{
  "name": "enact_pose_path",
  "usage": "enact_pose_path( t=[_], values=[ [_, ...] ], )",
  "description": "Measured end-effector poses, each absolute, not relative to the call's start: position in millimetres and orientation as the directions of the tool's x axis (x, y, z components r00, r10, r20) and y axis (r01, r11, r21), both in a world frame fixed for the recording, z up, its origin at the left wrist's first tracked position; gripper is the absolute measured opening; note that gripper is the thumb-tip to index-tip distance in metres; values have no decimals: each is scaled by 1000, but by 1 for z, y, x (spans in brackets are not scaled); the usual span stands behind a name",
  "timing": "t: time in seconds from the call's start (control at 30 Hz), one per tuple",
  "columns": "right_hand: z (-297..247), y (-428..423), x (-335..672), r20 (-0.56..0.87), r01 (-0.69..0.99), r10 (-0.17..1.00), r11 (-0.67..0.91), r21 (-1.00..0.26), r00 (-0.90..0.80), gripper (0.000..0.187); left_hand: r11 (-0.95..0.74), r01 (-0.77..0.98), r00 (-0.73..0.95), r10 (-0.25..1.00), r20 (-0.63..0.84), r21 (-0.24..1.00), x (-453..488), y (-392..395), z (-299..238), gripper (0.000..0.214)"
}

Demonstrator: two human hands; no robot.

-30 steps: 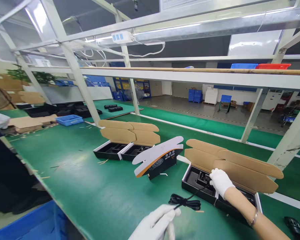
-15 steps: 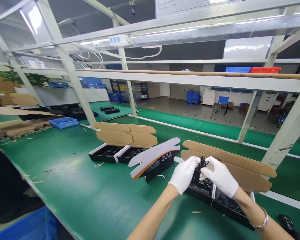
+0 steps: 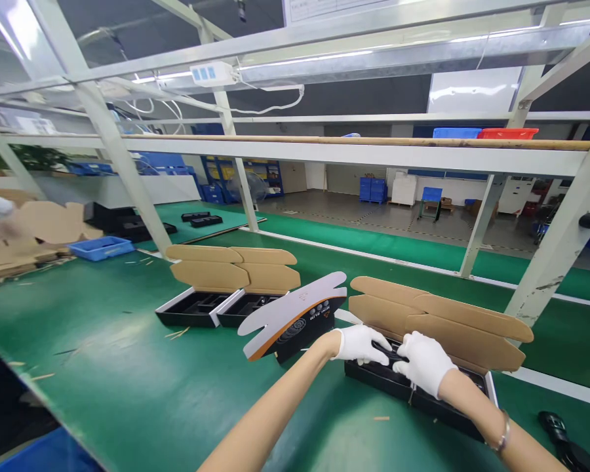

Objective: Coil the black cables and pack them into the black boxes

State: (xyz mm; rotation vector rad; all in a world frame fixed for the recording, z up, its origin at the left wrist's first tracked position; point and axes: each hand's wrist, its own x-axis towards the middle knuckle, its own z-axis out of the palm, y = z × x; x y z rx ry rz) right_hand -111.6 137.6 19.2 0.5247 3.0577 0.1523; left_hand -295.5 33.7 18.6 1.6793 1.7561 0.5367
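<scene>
Left hand (image 3: 358,344) and right hand (image 3: 423,362), both gloved, pinch black cable (image 3: 387,351) just above open black box (image 3: 373,375), at 4 o'clock on green worktop (image 3: 103,328).

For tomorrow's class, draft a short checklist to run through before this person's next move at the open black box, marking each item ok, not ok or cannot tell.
1. Left hand and right hand gloved in white: ok.
2. Kraft lid flaps of the black tray box folded back: ok.
3. Black cable seated in its recess: cannot tell, the hands hide it.
4. Wrists free of jewellery: not ok, a metal bracelet is on the right wrist.
5. Green bench mat by the box free of scraps: not ok, a tan sliver lies there.
</scene>
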Motion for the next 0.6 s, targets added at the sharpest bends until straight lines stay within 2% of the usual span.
enact_pose_path(
  t=[0.13, 0.2, 0.3, 0.4, 0.5, 0.57, 0.6],
  values=[
    [-9, 133, -139, -161, 296, 321, 942, 160, -933, 35, -1, 845, 19, 999, -29, 534, -297, 31, -17, 39],
    [-12, 131, -151, -186, 276, 305, 947, 167, -934, 34, -53, 902, 27, 997, 67, 428, -291, 24, -31, 47],
    [-4, 126, -148, -159, 261, 286, 951, 164, -945, 35, -62, 956, 24, 991, 135, 286, -283, 14, -50, 59],
    [-1, 128, -104, 38, 303, 300, 946, 116, -953, 38, -25, 978, -12, 984, 176, 205, -281, 11, -65, 49],
    [-30, 139, -29, 294, 460, 428, 887, 48, -855, 36, 6, 987, -42, 976, 214, 164, -281, 8, -72, 35],
    [-65, 150, 19, 360, 523, 462, 847, 92, -811, 23, 26, 989, -60, 971, 232, 146, -281, 0, -73, 28],
    [-83, 156, 37, 403, 516, 437, 849, 109, -804, 27, 39, 989, -72, 969, 238, 141, -281, -7, -73, 25]
  ],
)
